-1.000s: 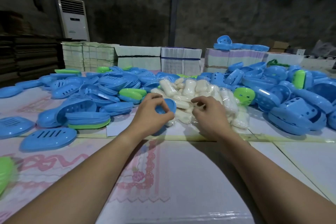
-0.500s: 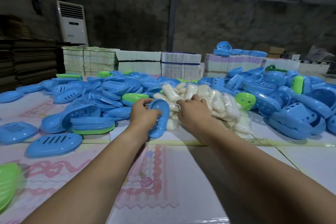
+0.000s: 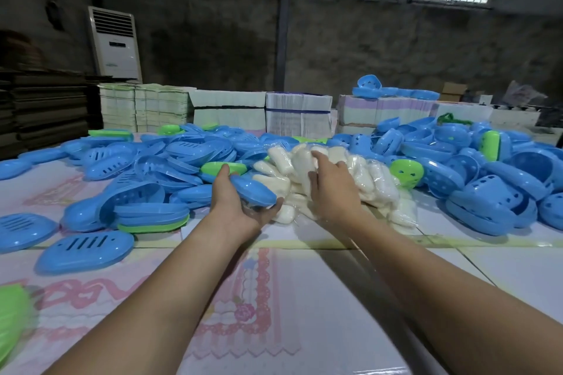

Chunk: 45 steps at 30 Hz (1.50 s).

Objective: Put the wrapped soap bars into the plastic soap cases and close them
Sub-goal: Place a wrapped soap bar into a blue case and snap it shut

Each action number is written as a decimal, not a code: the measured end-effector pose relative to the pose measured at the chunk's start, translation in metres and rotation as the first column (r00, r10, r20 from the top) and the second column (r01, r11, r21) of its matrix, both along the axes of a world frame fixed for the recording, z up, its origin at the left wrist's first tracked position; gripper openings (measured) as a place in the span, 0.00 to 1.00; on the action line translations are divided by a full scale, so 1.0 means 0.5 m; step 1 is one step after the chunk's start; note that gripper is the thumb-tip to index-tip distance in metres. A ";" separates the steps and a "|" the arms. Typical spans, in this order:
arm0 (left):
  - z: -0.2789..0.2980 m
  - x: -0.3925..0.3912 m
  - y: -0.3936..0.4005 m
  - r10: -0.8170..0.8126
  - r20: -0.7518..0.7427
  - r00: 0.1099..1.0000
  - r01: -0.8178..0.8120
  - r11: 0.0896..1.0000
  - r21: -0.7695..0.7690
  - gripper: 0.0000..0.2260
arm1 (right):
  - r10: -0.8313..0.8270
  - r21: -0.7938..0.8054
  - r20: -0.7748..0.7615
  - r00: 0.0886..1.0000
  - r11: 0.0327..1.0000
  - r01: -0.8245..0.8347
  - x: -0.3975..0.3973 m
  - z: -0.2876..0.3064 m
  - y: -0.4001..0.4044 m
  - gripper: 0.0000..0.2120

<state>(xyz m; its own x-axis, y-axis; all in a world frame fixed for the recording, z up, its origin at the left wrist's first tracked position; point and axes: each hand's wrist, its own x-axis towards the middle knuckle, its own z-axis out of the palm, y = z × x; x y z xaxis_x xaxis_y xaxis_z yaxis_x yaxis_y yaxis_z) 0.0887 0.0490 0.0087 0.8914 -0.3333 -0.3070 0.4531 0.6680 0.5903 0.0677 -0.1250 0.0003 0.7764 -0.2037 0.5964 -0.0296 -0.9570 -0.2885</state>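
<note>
A heap of white wrapped soap bars (image 3: 359, 175) lies mid-table. My left hand (image 3: 236, 204) is turned palm up and holds a blue soap case (image 3: 253, 189), with clear wrapping showing under its near end. My right hand (image 3: 330, 183) lies palm down on the soap heap, fingers spread over the bars at the top; whether it grips one is hidden. Blue and a few green case halves (image 3: 170, 158) are piled left of the soap, and more blue ones (image 3: 499, 179) to the right.
Stacks of flat white cartons (image 3: 262, 114) line the far table edge. Slotted blue lids (image 3: 85, 248) lie at near left, and a green piece (image 3: 12, 313) sits at the left border. A floor air conditioner (image 3: 114, 42) stands by the wall.
My left hand rolled palm up with the blue case and shifted right. My right hand reached farther up onto the soap heap. The camera tilted up slightly.
</note>
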 end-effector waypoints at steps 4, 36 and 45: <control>-0.004 -0.022 -0.029 -0.031 0.127 0.991 0.009 0.985 0.173 0.27 | 0.164 0.740 0.121 0.979 0.643 -0.199 -0.047 0.036 0.007 0.17; -0.041 -0.062 -0.076 -0.185 0.381 0.906 0.092 0.964 0.249 0.09 | -0.094 0.299 0.139 0.986 0.953 0.049 -0.092 0.040 -0.110 0.16; -0.042 -0.075 -0.085 -0.305 0.369 0.878 0.203 0.935 0.290 0.09 | -0.421 -0.130 -0.313 0.852 0.907 0.400 -0.057 0.043 -0.304 0.38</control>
